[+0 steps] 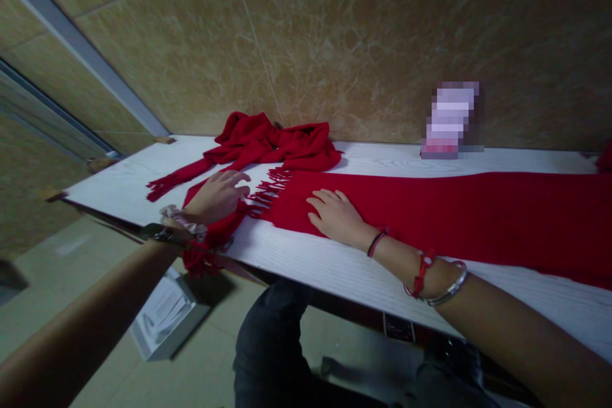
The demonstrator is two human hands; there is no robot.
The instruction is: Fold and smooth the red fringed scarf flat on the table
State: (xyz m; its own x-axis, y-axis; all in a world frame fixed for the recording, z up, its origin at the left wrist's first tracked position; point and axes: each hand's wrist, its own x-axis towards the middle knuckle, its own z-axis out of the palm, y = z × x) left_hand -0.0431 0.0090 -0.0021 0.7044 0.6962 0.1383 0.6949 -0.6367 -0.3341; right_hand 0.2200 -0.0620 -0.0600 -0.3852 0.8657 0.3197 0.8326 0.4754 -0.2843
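Note:
A long red scarf lies spread flat along a white table, its fringed end near the middle. My right hand rests palm down on the scarf close to that fringe, fingers stretched out. My left hand lies with fingers spread over the fringe of another red scarf whose end hangs over the table's front edge. A third red scarf sits bunched at the back against the wall.
A marbled tan wall stands right behind the table. A blurred pink and white object leans against it at the back right. Below the table's left end lies a grey flat box on the floor. My dark-trousered legs are under the front edge.

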